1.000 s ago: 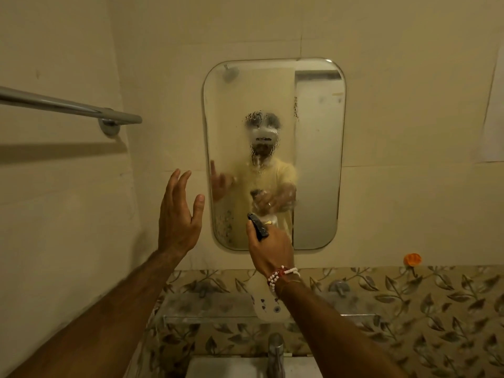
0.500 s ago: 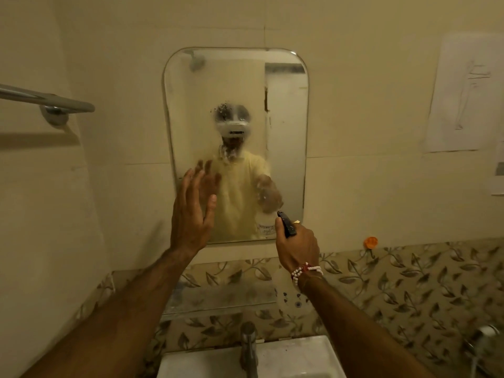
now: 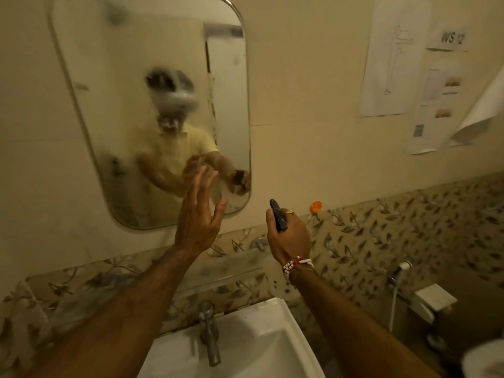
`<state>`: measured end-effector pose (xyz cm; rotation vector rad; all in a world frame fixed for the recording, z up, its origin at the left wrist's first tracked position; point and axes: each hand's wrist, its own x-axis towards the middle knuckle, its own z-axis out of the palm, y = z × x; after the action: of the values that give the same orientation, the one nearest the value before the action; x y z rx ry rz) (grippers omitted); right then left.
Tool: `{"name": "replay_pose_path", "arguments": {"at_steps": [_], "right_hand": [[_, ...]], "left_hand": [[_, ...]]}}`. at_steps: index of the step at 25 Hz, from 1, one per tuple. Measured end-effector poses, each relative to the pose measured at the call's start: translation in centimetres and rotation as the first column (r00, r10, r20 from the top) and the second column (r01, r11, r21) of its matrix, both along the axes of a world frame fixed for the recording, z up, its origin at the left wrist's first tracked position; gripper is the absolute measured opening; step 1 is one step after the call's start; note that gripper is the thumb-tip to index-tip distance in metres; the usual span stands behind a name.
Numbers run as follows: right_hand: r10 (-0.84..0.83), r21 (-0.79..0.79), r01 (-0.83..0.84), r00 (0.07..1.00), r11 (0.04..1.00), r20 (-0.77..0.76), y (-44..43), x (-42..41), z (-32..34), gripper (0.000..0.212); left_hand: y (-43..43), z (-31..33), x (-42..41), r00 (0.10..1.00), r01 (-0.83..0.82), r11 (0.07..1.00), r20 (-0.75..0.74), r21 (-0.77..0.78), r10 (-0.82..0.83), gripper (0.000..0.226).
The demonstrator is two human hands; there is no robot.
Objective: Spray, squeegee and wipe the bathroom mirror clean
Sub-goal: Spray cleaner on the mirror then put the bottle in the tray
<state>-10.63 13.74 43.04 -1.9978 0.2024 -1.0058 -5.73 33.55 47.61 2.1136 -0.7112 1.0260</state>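
Observation:
The rounded wall mirror [image 3: 114, 77] hangs at upper left, its glass misted and streaked. My left hand [image 3: 197, 214] is raised flat with fingers apart, just in front of the mirror's lower right corner; whether it touches the glass I cannot tell. My right hand [image 3: 289, 236], with a bead bracelet at the wrist, is closed around a spray bottle whose black trigger head [image 3: 278, 215] sticks up above the fist. The white bottle body [image 3: 275, 282] hangs below the wrist, mostly hidden. The nozzle is level with the mirror's lower edge, to its right.
A white basin [image 3: 259, 342] with a metal tap [image 3: 210, 331] sits below my arms. A glass shelf [image 3: 226, 268] runs under the mirror. Paper sheets [image 3: 392, 55] hang on the right wall, with an orange hook [image 3: 316, 205] below them. A hand shower [image 3: 398, 279] is lower right.
The view has swung right and down, so the mirror now sits at upper left. My left hand moved right toward the mirror's lower right corner. My right hand with the bottle dropped below the mirror.

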Motion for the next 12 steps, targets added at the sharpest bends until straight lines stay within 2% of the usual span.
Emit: {"name": "replay_pose_path", "arguments": {"at_steps": [6,12], "right_hand": [[-0.139,-0.016,0.138,0.987,0.990,-0.077,-6.4,-1.9,-3.6,0.034],[-0.228,-0.020,0.228,0.964,0.973,-0.139,-14.4,-2.6,-7.5,0.044]], "left_hand": [[-7.8,-4.1,0.9,0.989,0.121,0.992,-0.086,0.045,-0.116,0.061],[-17.4,-8.1,1.5,0.957,0.250,0.965,-0.169,0.077,-0.234,0.058]]}}
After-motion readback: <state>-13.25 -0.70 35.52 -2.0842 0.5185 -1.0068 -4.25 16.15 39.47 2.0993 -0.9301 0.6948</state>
